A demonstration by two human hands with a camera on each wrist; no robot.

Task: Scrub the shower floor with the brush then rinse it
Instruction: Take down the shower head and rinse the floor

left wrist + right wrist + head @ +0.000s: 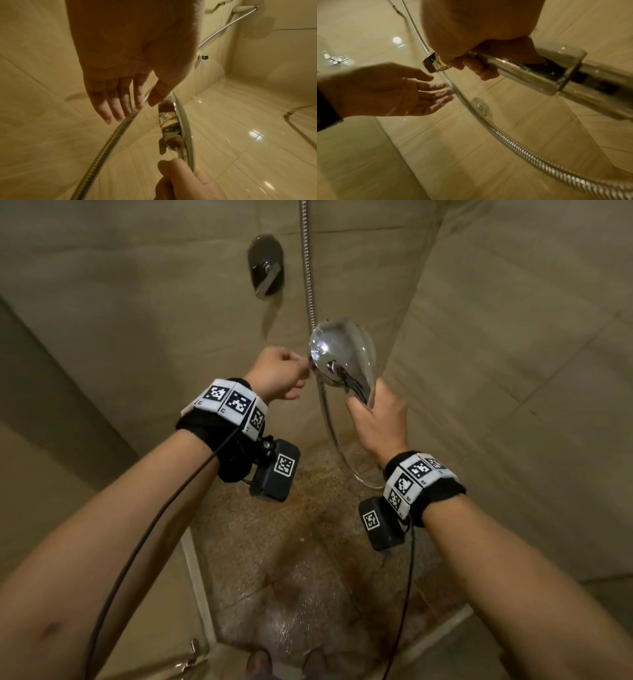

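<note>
Our right hand (378,422) grips the showerhead (342,354) by its handle above the wet floor (308,542), while our left hand (279,376), fingers relaxed, touches the hose (310,268).

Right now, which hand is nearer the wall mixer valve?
Left. The left hand is below the mixer valve, by the hose; the right hand grips the shower head, lower and farther right.

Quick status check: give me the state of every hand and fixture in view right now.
right hand: grips the shower head handle
shower head: held up, off its mount
left hand: open, fingers at the hose
hose: hanging slack
shower floor: wet
wall valve: setting unclear
</note>
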